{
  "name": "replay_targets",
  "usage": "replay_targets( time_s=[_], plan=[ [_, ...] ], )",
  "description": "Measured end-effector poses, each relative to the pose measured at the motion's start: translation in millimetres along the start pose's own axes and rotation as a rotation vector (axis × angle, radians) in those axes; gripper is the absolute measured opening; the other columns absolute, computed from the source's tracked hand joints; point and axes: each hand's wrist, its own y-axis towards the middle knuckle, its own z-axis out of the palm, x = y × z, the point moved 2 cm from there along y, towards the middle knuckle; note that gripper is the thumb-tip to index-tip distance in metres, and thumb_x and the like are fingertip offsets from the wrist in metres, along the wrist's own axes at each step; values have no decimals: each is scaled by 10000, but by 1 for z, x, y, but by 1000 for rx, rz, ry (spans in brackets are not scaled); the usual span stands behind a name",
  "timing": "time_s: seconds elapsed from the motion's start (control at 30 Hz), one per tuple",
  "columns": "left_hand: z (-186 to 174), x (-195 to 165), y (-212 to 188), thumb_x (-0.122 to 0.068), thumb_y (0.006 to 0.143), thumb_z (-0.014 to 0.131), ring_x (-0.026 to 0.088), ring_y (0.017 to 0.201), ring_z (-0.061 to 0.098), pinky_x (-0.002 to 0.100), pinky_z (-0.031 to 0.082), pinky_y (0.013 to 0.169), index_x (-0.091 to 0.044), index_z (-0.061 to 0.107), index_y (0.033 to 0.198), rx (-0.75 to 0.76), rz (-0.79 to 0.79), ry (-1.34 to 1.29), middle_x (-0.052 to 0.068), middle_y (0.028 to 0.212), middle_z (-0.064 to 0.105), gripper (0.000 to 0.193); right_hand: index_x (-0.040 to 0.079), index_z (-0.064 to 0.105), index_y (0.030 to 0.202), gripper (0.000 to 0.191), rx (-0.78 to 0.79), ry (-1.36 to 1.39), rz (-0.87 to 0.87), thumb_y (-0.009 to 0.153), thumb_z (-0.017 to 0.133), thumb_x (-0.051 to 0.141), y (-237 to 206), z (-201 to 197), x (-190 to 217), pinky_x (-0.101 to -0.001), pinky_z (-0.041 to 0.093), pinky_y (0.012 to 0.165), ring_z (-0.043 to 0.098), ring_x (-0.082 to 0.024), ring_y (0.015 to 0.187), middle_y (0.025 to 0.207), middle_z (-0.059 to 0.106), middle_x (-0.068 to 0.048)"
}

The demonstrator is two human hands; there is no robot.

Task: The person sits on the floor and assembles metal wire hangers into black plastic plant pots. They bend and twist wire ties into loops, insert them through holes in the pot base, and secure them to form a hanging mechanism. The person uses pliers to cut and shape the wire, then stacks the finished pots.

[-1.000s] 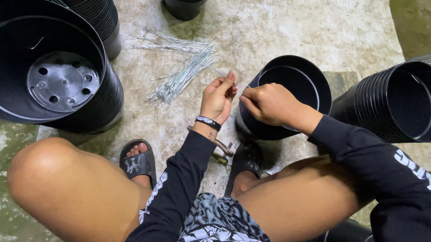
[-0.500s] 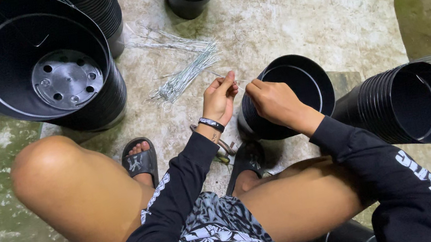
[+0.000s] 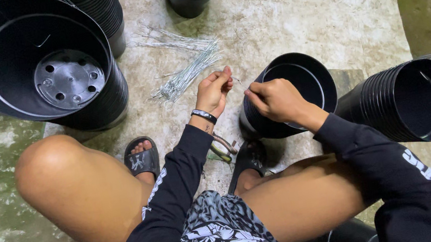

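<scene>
Head view: the left hand [image 3: 215, 90] and right hand [image 3: 274, 101] meet over the rim of a black pot [image 3: 293, 93] lying tilted on the concrete floor [image 3: 324, 16]. Both pinch fingers shut on a thin wire [image 3: 236, 80] between them. A loose wire bundle [image 3: 186, 69] lies just beyond the left hand. A large pot stack [image 3: 45, 66] stands at left, another stack [image 3: 409, 99] lies at right. Pliers [image 3: 223, 148] rest between the sandals.
</scene>
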Motion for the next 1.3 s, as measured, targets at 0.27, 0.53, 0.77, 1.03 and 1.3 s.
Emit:
replay_targets(
  time_s=[0.27, 0.53, 0.77, 1.03, 1.3],
  plan=[
    [-4, -32, 9, -132, 954, 745, 132, 766, 609, 269, 498, 755, -48, 657, 833, -9, 114, -23, 45, 840, 670, 171, -5, 511, 721, 418, 24, 341, 184, 1064, 612, 211, -14, 1, -26, -351, 318, 473, 323, -143, 543, 574, 341, -95],
    [-12, -58, 8, -98, 953, 738, 126, 760, 596, 259, 498, 767, -65, 629, 823, -33, 286, -103, 36, 842, 660, 173, 64, 508, 690, 404, 155, 1027, 423, 1062, 553, 215, -36, 4, -66, -275, 281, 479, 338, -63, 524, 599, 390, 64],
    [-27, -96, 7, -125, 953, 761, 113, 736, 573, 261, 471, 739, -69, 641, 839, -101, 489, -139, 17, 802, 631, 175, 107, 394, 666, 426, 196, 1359, 480, 1056, 531, 211, -64, -10, -97, -310, 280, 495, 288, -114, 514, 583, 304, 36],
    [-18, -105, -10, -114, 961, 761, 110, 755, 564, 271, 464, 761, -64, 627, 859, -79, 700, -84, 11, 803, 621, 175, 115, 374, 654, 447, 204, 1434, 482, 1055, 548, 209, -83, -12, -123, -306, 247, 485, 249, -109, 511, 595, 281, 50],
    [-33, -128, -17, -108, 964, 754, 111, 751, 560, 263, 463, 762, -63, 634, 849, -130, 681, -137, 8, 800, 616, 172, 40, 474, 676, 384, -37, 89, 104, 991, 650, 173, -88, -49, -39, -359, 337, 487, 397, -194, 516, 581, 393, -71]
  ],
)
